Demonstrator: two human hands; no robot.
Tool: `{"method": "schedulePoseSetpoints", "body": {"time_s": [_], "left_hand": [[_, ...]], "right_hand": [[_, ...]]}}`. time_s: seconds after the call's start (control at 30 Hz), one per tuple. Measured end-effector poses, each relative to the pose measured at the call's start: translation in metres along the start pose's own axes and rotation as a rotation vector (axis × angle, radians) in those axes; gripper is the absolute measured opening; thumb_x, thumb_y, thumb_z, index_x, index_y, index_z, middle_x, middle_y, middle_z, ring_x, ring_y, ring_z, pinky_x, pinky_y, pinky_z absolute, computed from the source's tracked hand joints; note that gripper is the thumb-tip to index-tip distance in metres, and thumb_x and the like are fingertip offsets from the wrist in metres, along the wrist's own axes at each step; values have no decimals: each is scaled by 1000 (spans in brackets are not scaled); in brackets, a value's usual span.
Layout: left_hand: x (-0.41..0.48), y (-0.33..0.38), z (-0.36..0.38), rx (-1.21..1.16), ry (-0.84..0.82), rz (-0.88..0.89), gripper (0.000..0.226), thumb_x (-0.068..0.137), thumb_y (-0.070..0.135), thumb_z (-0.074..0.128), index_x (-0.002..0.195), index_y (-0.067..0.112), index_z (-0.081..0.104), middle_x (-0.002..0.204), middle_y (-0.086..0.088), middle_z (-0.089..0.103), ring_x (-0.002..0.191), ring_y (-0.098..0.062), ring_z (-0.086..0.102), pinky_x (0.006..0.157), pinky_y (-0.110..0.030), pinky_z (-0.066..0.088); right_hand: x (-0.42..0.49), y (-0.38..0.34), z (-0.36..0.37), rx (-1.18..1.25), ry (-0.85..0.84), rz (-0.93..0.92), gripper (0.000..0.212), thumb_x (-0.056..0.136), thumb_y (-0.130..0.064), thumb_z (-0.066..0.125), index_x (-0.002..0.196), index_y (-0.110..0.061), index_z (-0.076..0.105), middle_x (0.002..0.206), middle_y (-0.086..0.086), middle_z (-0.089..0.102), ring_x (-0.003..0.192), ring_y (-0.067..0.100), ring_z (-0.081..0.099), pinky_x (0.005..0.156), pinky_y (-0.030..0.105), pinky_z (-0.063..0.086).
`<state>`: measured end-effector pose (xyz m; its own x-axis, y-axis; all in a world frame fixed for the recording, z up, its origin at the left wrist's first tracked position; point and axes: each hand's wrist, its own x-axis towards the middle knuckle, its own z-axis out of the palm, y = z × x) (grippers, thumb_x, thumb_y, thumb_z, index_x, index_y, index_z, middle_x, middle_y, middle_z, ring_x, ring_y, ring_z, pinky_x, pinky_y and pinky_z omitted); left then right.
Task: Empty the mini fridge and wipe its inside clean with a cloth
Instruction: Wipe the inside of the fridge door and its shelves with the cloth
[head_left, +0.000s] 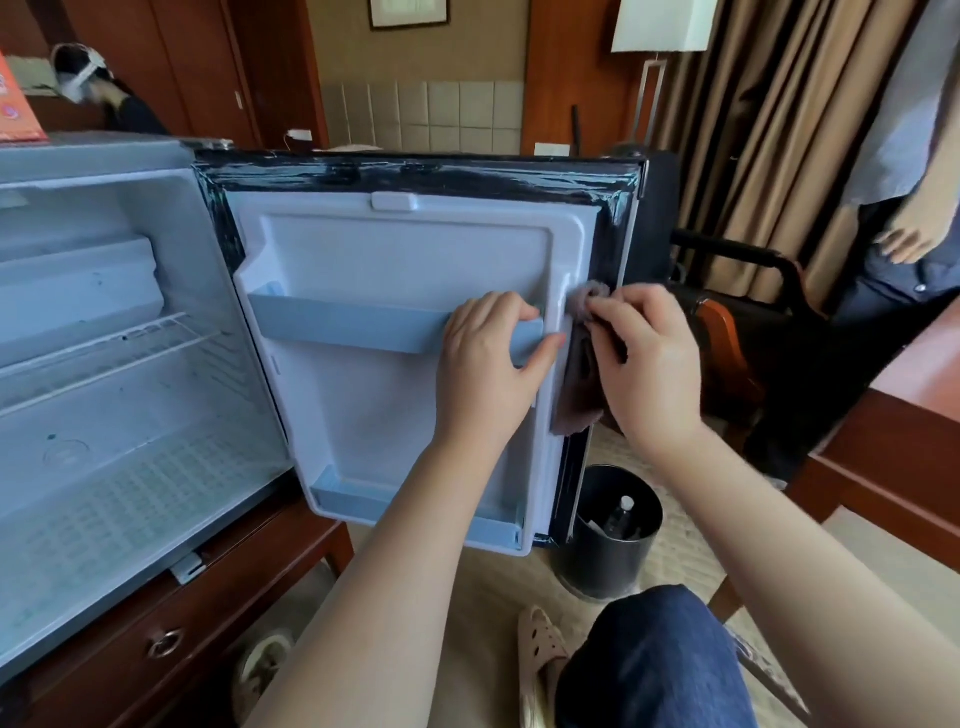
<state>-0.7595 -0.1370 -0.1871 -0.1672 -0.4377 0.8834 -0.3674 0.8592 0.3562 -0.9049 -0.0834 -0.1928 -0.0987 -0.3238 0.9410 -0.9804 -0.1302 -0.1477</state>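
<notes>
The mini fridge (93, 415) stands open on a wooden cabinet at the left, its white inside bare except for a wire shelf (104, 348). Its door (395, 270) is swung wide toward me. My left hand (493, 358) grips the right end of the upper door shelf (343, 325), fingers over its top and thumb under it. My right hand (644, 364) pinches a brown cloth (579, 374) against the door's right inner edge; the cloth hangs down below the hand.
A black waste bin (608, 535) holding a bottle stands on the floor below the door. Another person (904, 218) stands at the right by the curtains. A wooden desk edge (883, 457) is at the right. My knee and slippered feet are at the bottom.
</notes>
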Motion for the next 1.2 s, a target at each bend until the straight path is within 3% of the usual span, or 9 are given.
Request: {"method": "schedulePoseSetpoints", "body": {"time_s": [0.13,0.23,0.33,0.43,0.63,0.73,0.97,1.2], "left_hand": [[2,-2,0,-1,-30,7,20,80,26,69,81,9,59,84,0,63,83,-24,58,78,-25,37],[2,-3,-1,2,-38,18,19,79,22,73,82,9,59,85,0,63,82,-25,59,78,-25,38],[1,-3,-1,7,-24,26,20,79,26,70,82,10,59,84,0,63,81,-25,59,77,-23,36],[2,-3,2,10,-15,18,20,78,23,74,81,10,59,83,-1,63,80,-25,58,75,-22,35],[2,-1,0,-4,-18,2,20,77,20,76,82,9,60,83,-1,62,81,-23,57,75,-22,35],[2,-1,1,-11,-35,-8,18,78,20,74,83,9,60,85,-1,63,83,-25,58,75,-24,37],[2,-1,2,6,-21,-19,20,77,20,75,81,9,59,84,0,62,81,-25,57,75,-24,35],[3,-1,2,-16,-34,-17,19,77,19,75,83,9,60,84,-2,63,81,-26,58,76,-25,37]], "right_hand": [[-57,6,5,-43,-202,32,19,80,-2,70,100,-2,71,98,14,60,90,31,59,70,39,54],[-65,6,2,-119,-289,-41,15,80,-1,70,94,-3,71,94,13,61,82,32,60,60,38,55],[-36,2,-5,-151,-254,-103,13,78,-1,70,91,-2,71,89,14,60,77,32,58,56,36,52],[21,-6,-14,-126,-112,-121,14,84,-6,60,93,-2,71,89,15,59,81,34,57,59,39,50],[88,-16,-20,-114,72,-50,19,89,-13,57,101,-7,71,94,13,59,88,33,57,66,34,47],[55,-11,-12,-85,28,-12,17,87,-8,61,100,-5,71,93,12,59,87,33,56,69,34,46],[-3,-4,-15,-125,-276,3,14,80,-1,71,92,-6,74,88,9,62,83,32,58,60,41,53],[95,-15,-27,-113,6,-42,17,89,-11,59,98,-6,72,93,14,60,89,35,57,69,37,48]]}}
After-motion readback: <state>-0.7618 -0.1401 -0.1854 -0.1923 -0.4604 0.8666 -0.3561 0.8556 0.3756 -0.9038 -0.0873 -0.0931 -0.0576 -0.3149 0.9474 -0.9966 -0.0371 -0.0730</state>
